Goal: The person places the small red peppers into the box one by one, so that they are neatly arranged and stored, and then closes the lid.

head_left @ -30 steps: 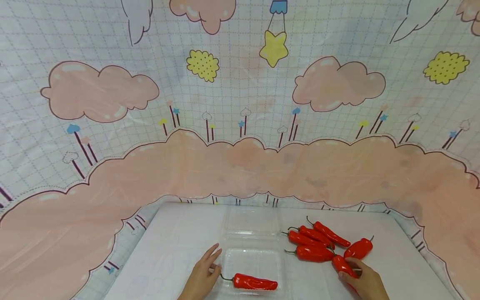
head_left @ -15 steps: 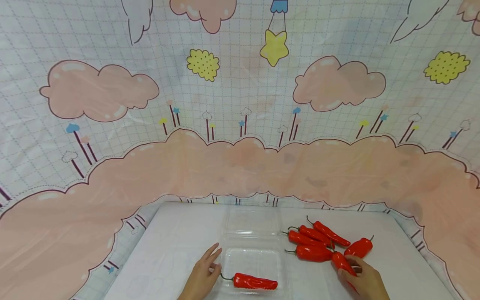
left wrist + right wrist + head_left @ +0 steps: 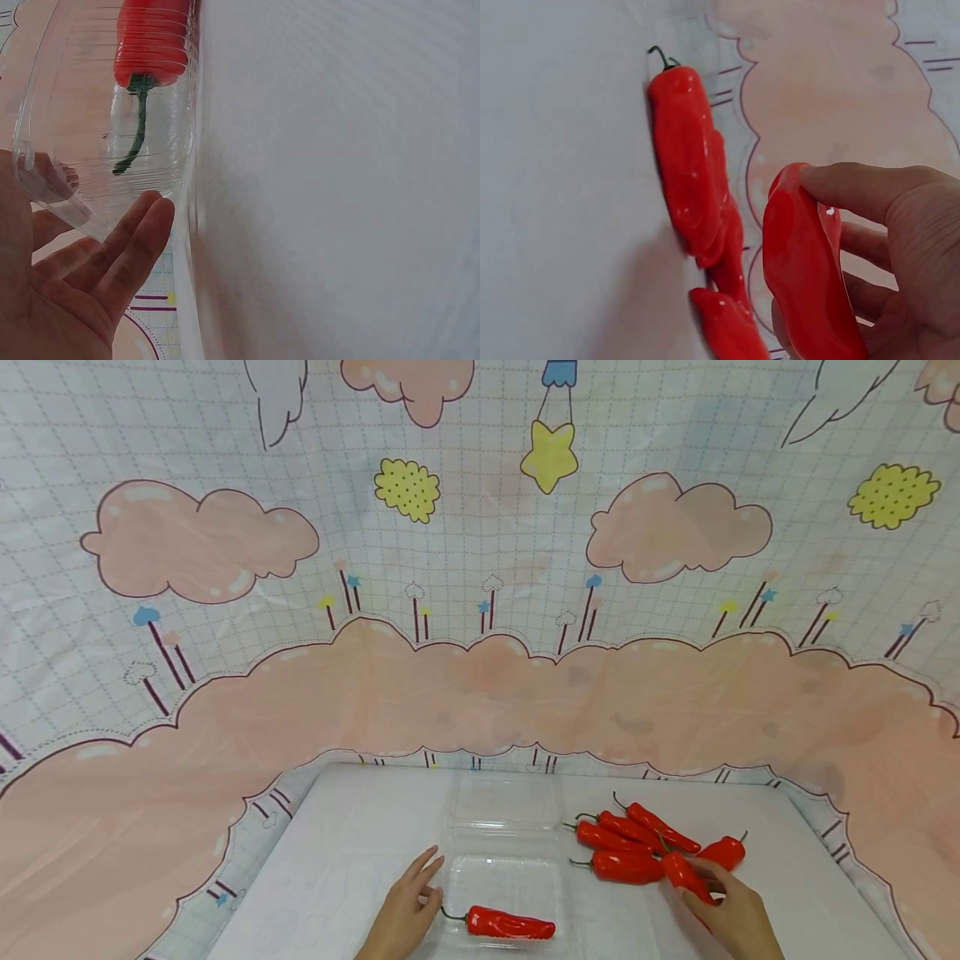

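Note:
A red chili pepper (image 3: 686, 877) is gripped between the thumb and fingers of my right hand (image 3: 731, 910); the right wrist view shows this pepper (image 3: 802, 262) raised off the table. My left hand (image 3: 405, 906) rests at the left edge of a clear plastic container (image 3: 506, 872), its fingers nearly straight and touching the wall. Inside the container lies another red pepper (image 3: 510, 924), its green stem toward the left hand. The left wrist view shows that stem (image 3: 140, 131) through the ribbed plastic, with the left hand (image 3: 82, 277) beside it.
Several red peppers (image 3: 626, 867) lie in a group right of the container, and one more (image 3: 723, 853) sits behind the right hand. The container's lid (image 3: 506, 802) is folded back on the white table (image 3: 337, 843). A patterned cloth (image 3: 480, 693) hangs behind.
The pepper in my right hand has come up off the table and shifted slightly, now overlapping the pepper behind it. My left hand and the container have stayed in place.

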Demonstrator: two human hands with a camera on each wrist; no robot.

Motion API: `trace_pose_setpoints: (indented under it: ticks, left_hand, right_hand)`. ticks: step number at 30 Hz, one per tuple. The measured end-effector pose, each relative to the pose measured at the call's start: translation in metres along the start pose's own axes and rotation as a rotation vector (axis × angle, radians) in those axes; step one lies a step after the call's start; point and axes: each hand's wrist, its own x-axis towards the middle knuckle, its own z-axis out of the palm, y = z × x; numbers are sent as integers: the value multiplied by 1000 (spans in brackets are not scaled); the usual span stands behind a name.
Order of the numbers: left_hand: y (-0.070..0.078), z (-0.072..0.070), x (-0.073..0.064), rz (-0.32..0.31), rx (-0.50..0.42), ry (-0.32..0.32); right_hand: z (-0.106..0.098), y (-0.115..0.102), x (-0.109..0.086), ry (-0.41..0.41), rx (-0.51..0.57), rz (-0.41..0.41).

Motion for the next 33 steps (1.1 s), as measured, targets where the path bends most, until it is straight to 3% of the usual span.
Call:
trace_pose_setpoints:
  ticks: [14, 33]
  left_hand:
    - [1, -1, 0, -7, -7, -8]
    - [1, -1, -1, 2, -6, -2]
  right_hand:
    - [-6, -23, -10, 58, -8, -83]
    - [1, -48, -14, 36, 15, -129]
